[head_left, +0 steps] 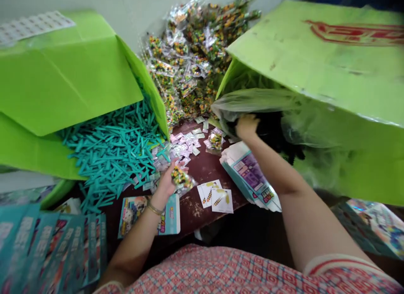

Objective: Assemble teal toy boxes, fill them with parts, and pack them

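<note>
My left hand [165, 183] is closed around the edge of a small clear bag of colourful beads [183, 179], above a flat printed box [172, 214]. At the mouth of the right green carton [341, 92], my right hand [247, 126] reaches in among black items [273, 129] inside a clear plastic liner [252, 99]. Its fingers are blurred and partly hidden, so what they grip does not show. Small sachets [186, 144] lie scattered beyond the left hand. Another bead bag [216, 139] rests near the right hand.
Turquoise pen-like sticks [116, 146] spill from the left green carton [69, 79]. Bagged beads [195, 62] are heaped against the wall. Instruction cards [222, 200] and a stack of flattened boxes [249, 174] lie on the dark table [202, 169]. More turquoise boxes [47, 247] stand front left.
</note>
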Demonstrator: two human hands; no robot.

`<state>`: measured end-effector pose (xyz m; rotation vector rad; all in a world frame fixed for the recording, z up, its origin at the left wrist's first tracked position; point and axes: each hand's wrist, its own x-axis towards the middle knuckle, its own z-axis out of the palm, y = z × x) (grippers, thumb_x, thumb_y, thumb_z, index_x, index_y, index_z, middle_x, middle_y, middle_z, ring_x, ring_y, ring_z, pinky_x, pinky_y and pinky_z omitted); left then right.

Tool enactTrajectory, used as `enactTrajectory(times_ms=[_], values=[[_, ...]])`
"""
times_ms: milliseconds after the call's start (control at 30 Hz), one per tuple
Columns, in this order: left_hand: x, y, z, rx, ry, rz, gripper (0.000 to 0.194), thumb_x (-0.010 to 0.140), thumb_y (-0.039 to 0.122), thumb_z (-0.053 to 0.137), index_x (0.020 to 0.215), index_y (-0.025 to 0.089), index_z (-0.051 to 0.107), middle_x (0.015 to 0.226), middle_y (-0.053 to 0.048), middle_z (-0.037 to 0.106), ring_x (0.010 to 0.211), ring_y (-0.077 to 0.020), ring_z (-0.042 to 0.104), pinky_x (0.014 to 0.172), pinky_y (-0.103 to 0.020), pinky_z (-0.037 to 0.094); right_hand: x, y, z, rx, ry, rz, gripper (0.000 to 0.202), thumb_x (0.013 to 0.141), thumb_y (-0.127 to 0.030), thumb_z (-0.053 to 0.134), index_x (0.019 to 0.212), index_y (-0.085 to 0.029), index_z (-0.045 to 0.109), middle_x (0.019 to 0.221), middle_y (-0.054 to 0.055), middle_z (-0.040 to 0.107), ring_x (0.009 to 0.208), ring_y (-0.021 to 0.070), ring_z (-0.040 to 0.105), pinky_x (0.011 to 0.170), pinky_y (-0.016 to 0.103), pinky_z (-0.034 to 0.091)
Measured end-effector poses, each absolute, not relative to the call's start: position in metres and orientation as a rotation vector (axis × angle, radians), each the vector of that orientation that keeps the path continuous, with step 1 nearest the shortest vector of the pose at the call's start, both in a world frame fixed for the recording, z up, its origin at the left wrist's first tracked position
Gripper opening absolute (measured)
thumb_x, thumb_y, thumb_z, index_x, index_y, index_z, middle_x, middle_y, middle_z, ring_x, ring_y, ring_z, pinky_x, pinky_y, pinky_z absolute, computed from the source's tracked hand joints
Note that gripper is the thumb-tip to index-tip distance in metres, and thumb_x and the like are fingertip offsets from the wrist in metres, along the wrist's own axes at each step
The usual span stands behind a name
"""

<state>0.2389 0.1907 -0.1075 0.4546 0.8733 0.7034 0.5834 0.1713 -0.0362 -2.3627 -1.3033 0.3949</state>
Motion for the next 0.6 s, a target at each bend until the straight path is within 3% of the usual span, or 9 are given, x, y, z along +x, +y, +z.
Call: enactTrajectory(times_ms=[67,100,167,267,367,433,500,600], values=[[0.226,0.189,-0.109,0.364,0.895,0.653,0.028,0.094,0.035,0.079,0.116,0.02,0.073,0.09,-0.004,0.08,0.079,-0.0187,0.077,0.079,-0.032,0.064,0.621,0.17,-0.034,-2.472,-1.225,0.208,0.04,0.102,-0.039,0.05,0.123,-0.011,0.068,0.135,0.032,0.064,0.141,0.053,0.046,0.112,0.086,0.019],[0.219,0.187,-0.111,0.337,0.913,0.625,0.02,0.094,0.03,0.079,0.109,0.018,0.074,0.083,-0.003,0.079,0.07,-0.0159,0.074,0.073,-0.028,0.062,0.633,0.168,-0.036,-2.49,-1.242,0.166,0.038,0.102,-0.037,0.049,0.121,-0.012,0.07,0.133,0.031,0.065,0.141,0.0537,0.047,0.114,0.085,0.018],[0.202,0.185,-0.115,0.31,0.958,0.586,0.006,0.091,0.017,0.078,0.093,0.015,0.073,0.072,0.0,0.075,0.059,-0.0113,0.068,0.063,-0.021,0.057,0.643,0.165,-0.044,-2.485,-1.312,0.067,0.039,0.102,-0.035,0.044,0.116,-0.014,0.074,0.123,0.031,0.069,0.135,0.0535,0.055,0.111,0.082,0.029],[0.182,0.181,-0.118,0.283,1.001,0.588,0.006,0.085,0.008,0.077,0.087,0.013,0.074,0.071,-0.002,0.075,0.057,-0.0112,0.068,0.06,-0.02,0.056,0.618,0.16,-0.054,-2.2,-1.582,-0.124,0.039,0.103,-0.039,0.045,0.106,-0.02,0.079,0.112,0.027,0.075,0.114,0.0463,0.069,0.097,0.067,0.049],[0.173,0.177,-0.119,0.258,0.997,0.552,0.008,0.086,0.012,0.076,0.094,0.012,0.077,0.074,-0.005,0.077,0.057,-0.0149,0.069,0.059,-0.025,0.058,0.55,0.157,-0.062,-1.602,-2.049,0.045,0.033,0.105,-0.038,0.05,0.102,-0.026,0.081,0.112,0.015,0.08,0.107,0.0336,0.073,0.097,0.052,0.054],[0.17,0.174,-0.118,0.247,0.979,0.513,0.006,0.089,0.014,0.073,0.093,0.011,0.076,0.074,-0.007,0.076,0.058,-0.016,0.069,0.058,-0.026,0.058,0.505,0.159,-0.073,-1.409,-2.243,0.263,0.032,0.105,-0.035,0.051,0.105,-0.026,0.081,0.112,0.012,0.08,0.108,0.0299,0.072,0.097,0.047,0.054],[0.164,0.171,-0.118,0.236,0.969,0.496,0.005,0.09,0.015,0.072,0.088,0.011,0.074,0.073,-0.007,0.075,0.058,-0.0157,0.069,0.057,-0.025,0.058,0.483,0.167,-0.093,-1.573,-2.184,0.357,0.027,0.099,-0.041,0.062,0.107,-0.024,0.081,0.117,0.014,0.077,0.113,0.0341,0.069,0.1,0.052,0.053],[0.146,0.167,-0.117,0.253,0.987,0.555,0.008,0.088,0.019,0.078,0.089,0.012,0.074,0.071,-0.003,0.073,0.053,-0.0129,0.066,0.052,-0.022,0.055,0.501,0.181,-0.126,-1.944,-1.813,0.343,0.044,0.078,-0.06,0.082,0.101,-0.023,0.079,0.123,0.021,0.072,0.121,0.045,0.062,0.103,0.068,0.046]])
